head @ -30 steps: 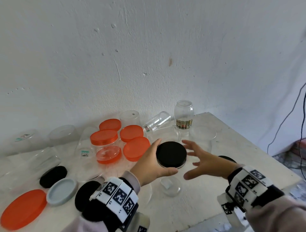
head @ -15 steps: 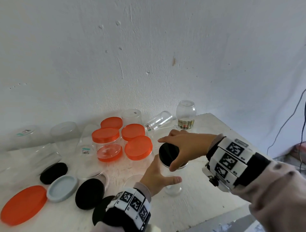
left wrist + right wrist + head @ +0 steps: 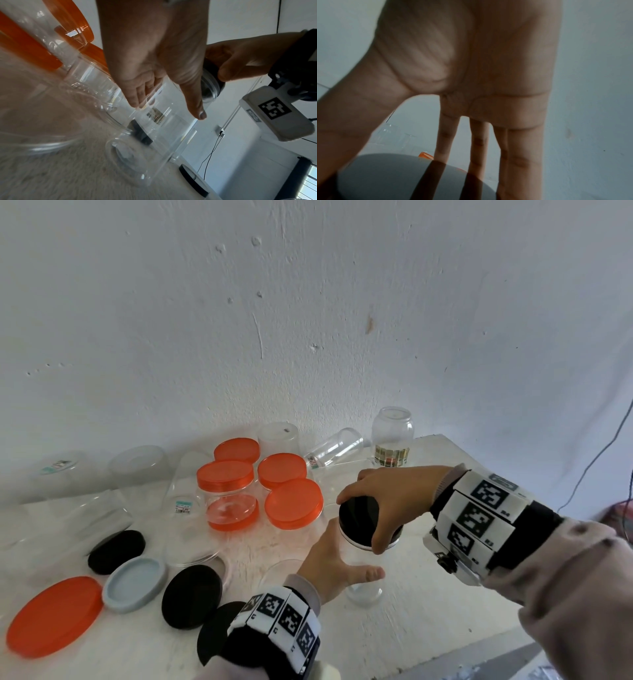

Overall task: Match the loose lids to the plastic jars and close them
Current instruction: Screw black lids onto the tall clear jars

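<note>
A clear plastic jar (image 3: 364, 587) stands upright near the table's front middle, with a black lid (image 3: 358, 517) on its mouth. My right hand (image 3: 387, 501) reaches over from the right and grips the lid's rim, thumb at the front and fingers at the back. My left hand (image 3: 329, 563) holds the jar's body from the left, its thumb across the front. In the left wrist view the left hand (image 3: 163, 67) lies against the jar (image 3: 163, 135) while the right hand (image 3: 240, 60) clasps the lid (image 3: 212, 83). The right wrist view shows the right hand's fingers (image 3: 522, 148) reaching down past the lid (image 3: 393, 175).
Several orange-lidded jars (image 3: 226, 491) stand behind the left hand. A loose orange lid (image 3: 54, 614), a grey-blue lid (image 3: 135, 583) and black lids (image 3: 191, 595) lie at the front left. Open clear jars (image 3: 392, 436) line the wall. The table's right edge (image 3: 479, 467) is close.
My right hand moved from beside the jar to above it and took hold of the black lid. My left hand slid down from the lid to the jar's body.
</note>
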Available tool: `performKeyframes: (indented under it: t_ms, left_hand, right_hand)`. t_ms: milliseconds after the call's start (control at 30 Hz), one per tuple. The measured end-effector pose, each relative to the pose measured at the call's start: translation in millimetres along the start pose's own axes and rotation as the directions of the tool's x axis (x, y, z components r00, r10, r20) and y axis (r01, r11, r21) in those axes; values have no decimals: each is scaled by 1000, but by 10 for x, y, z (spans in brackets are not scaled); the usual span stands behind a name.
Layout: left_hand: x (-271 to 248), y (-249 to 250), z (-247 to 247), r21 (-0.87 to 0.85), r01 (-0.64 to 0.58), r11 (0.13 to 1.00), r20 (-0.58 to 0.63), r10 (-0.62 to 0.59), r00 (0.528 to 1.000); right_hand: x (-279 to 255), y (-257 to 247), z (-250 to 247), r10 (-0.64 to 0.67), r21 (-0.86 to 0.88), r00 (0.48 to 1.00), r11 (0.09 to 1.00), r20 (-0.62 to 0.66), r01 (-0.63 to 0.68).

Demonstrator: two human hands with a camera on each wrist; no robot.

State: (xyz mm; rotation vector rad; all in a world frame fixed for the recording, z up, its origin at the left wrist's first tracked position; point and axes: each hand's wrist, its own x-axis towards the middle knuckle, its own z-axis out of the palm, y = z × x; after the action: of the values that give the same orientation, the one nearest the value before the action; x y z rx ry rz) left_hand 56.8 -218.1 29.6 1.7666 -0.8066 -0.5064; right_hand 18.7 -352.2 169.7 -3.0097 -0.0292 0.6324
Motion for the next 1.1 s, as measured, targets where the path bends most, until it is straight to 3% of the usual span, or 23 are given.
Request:
performKeyframes:
  t_ms: [200,367,633,767,900,1100]
  left_hand:
    - [-13,-28,5,11,18,1000,-29,-18,999]
    - [-20,-23,10,32,30,999,-33,-29,999]
    - [-28,-8,12,30,19,999,-37,-18,999]
    - [-22,-21,24,40,23,999,-53,-20,998]
    - [-16,-33,29,42,18,999,-52,-16,999]
    - [-17,-35,25,57,22,998,-65,-18,998]
  right_hand:
    - [23,-7,43,68,80,996,995,-62,-62]
    - [24,-32,96,145,35,982,989,-119,-142]
    - [28,8,4,70,0,997,998,30,-70]
    - [36,5,35,86,83,995,993,-46,-82]
    - [40,-22,96,130,22,983,991,-131,-128]
    - [17,9,31,108,59,994,992,24,-109]
